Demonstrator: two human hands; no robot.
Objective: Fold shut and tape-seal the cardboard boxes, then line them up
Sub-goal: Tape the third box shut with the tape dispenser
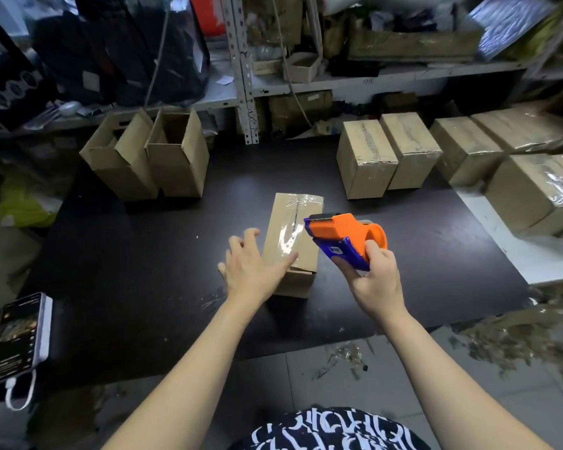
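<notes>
A closed box (291, 235) with shiny tape on top sits in the middle of the black mat (143, 254). The left hand (252, 266) lies flat on its near left corner, fingers spread. The right hand (372, 280) grips an orange and blue tape gun (345, 237) just above the box's right side. Two open boxes (150, 154) stand at the back left. Taped boxes (436, 154) stand in a row at the back right. A phone (18, 336) lies at the left.
</notes>
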